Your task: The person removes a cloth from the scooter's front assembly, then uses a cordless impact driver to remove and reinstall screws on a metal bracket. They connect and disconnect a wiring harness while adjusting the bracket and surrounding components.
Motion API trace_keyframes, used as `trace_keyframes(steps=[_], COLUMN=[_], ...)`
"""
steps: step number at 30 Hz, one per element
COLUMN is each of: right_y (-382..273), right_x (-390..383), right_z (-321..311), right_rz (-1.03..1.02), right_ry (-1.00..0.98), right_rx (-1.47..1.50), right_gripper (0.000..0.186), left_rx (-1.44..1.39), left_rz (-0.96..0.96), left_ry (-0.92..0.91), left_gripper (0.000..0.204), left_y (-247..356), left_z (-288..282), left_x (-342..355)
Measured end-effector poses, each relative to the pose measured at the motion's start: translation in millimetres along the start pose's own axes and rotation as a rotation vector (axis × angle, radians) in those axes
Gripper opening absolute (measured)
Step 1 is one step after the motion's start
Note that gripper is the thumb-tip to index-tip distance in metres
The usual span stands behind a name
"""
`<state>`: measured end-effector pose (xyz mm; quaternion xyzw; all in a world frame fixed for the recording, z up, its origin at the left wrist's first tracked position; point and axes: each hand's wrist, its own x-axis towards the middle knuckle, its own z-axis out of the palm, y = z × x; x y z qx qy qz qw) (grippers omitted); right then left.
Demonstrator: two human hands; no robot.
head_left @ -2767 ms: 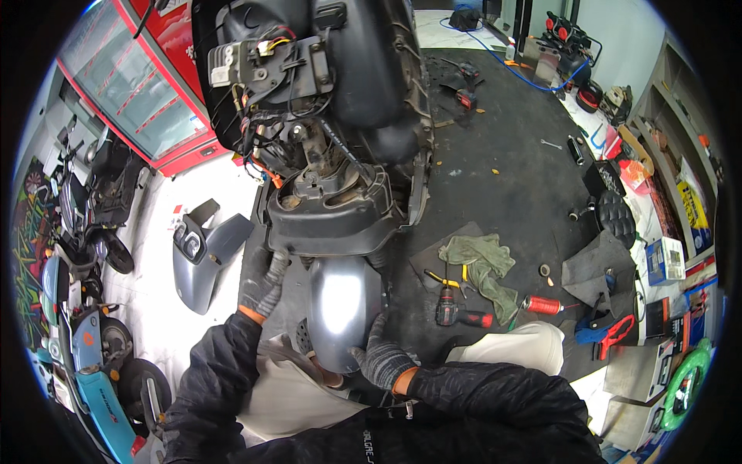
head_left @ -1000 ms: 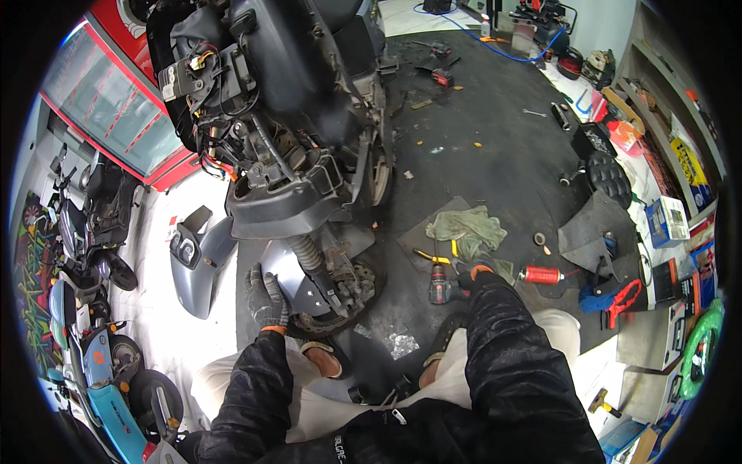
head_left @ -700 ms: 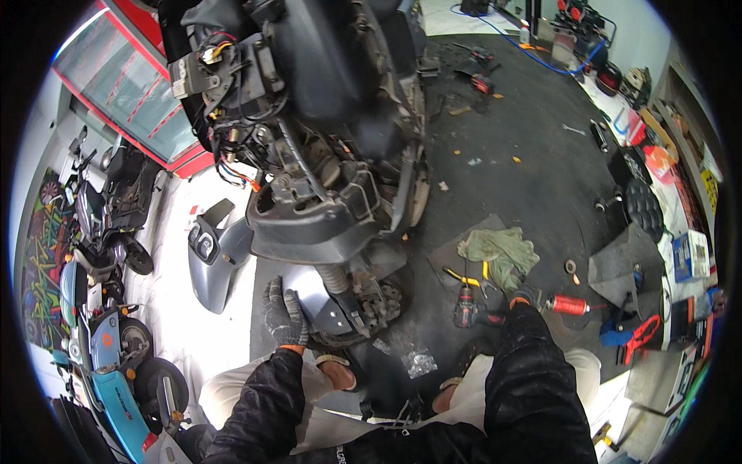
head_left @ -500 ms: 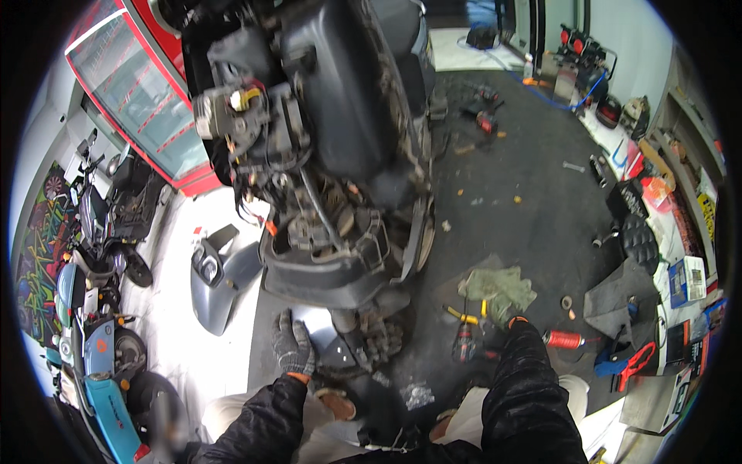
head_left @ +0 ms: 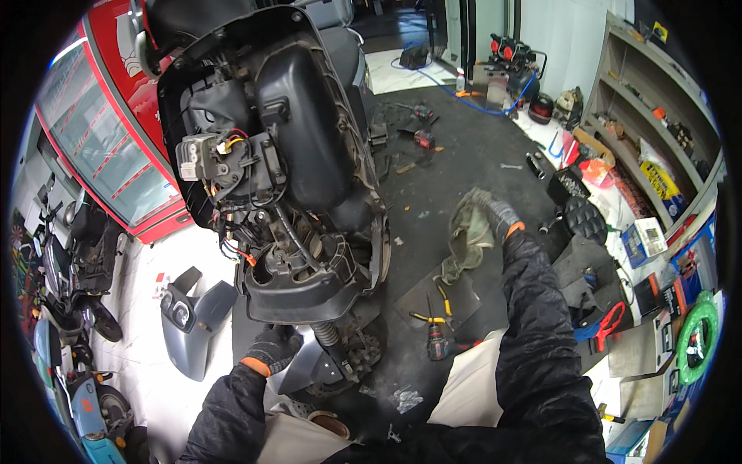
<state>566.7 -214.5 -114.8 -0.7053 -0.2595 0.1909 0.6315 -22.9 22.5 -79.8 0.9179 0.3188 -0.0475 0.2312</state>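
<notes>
My left hand (head_left: 272, 346), in a dark grey glove with an orange cuff, grips the edge of a glossy grey front fender (head_left: 315, 363). That fender sits beside the front wheel (head_left: 362, 349) of a partly stripped scooter (head_left: 309, 147). Its fingertips are partly hidden against the panel. Over the floor mat on the right, my right hand (head_left: 497, 212), gloved the same way, is closed on a greenish rag (head_left: 468, 232) that hangs down. Below the rag lie yellow-handled pliers (head_left: 442, 303) and a red and black power drill (head_left: 438, 342).
A detached grey body panel (head_left: 193, 321) lies on the white floor to the left. Small clear bags (head_left: 406, 398) are near my feet. Boxes, a red-handled tool (head_left: 610, 326) and a grey shelf (head_left: 645, 108) line the right side. Other scooters stand at far left.
My right hand has raised the rag off the mat, away from the pliers. My left hand has shifted on the fender. The whole view has turned somewhat.
</notes>
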Motion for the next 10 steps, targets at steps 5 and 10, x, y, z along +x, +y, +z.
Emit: trace_keyframes(steps=[5, 10], right_y=[-65, -48], right_x=[-90, -186], right_z=[53, 134], right_rz=[0.238, 0.260], right_ry=[0.063, -0.117], right_rx=[0.495, 0.963], right_gripper=[0.079, 0.071], left_rx=[0.357, -0.226], left_rz=[0.037, 0.467], left_ry=[-0.187, 0.230], left_gripper=[0.063, 0.060], left_y=[54, 153], left_z=[-29, -19], left_x=[-33, -54])
